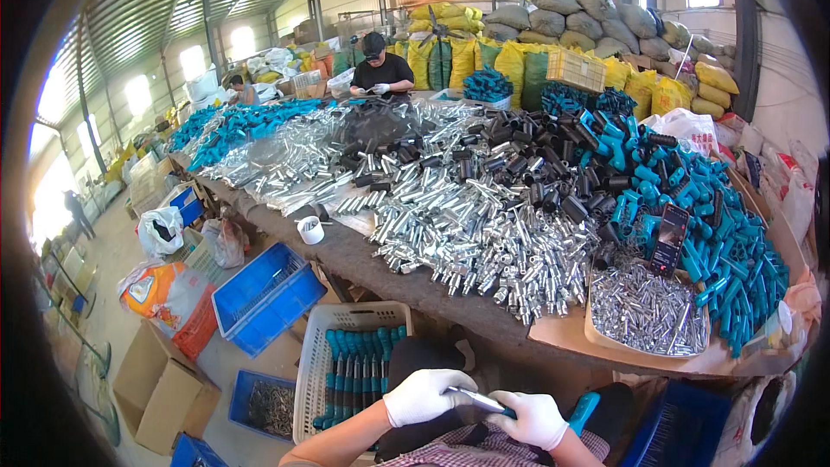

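Note:
In white gloves, my two hands hold a slim silver metal rod (474, 397) with a teal end, above my lap. My left hand (425, 398) is closed around the silver end, and my right hand (534, 420) grips the teal end, which its fingers partly hide. Beside my right hand, a teal handle (584, 411) lies against my dark trouser leg. To the left of my hands, a white plastic crate (316, 329) holds rows of teal-and-black handled pieces (356, 380).
Ahead, a long table bears silver metal parts (484, 242), black sleeves (553, 177) and teal handles (735, 268). A shallow tray of small metal pins (648, 311) and a phone (669, 240) are at right. Blue crates (259, 294) stand left. A co-worker (380, 69) sits across.

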Demonstrator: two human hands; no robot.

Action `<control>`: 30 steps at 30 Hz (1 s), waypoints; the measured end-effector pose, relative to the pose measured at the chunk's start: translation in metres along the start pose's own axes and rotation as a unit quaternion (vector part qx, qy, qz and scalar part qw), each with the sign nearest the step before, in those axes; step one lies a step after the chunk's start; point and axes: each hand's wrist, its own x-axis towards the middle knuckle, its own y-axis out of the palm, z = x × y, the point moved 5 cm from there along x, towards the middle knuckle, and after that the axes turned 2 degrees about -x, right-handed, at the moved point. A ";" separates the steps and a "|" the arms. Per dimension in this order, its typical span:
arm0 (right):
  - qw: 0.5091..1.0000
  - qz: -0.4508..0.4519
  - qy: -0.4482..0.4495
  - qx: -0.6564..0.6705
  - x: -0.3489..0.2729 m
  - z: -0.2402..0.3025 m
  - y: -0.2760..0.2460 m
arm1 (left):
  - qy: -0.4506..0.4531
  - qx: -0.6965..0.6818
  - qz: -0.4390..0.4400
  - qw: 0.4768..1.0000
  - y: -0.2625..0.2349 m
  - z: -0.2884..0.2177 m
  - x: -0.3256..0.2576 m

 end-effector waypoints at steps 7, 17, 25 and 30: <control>0.962 0.155 0.067 0.216 -0.011 -0.021 0.015 | 0.195 0.098 -0.004 0.976 0.011 -0.020 -0.012; 0.998 0.001 0.009 -0.067 -0.003 0.008 0.004 | -0.097 -0.041 -0.091 0.990 0.020 0.014 -0.010; 0.988 0.083 0.048 0.120 -0.005 -0.016 0.006 | 0.094 0.008 -0.060 0.994 0.013 -0.015 -0.015; 0.948 0.153 0.084 0.267 -0.011 -0.018 0.013 | 0.239 0.074 -0.055 0.967 0.009 -0.035 -0.020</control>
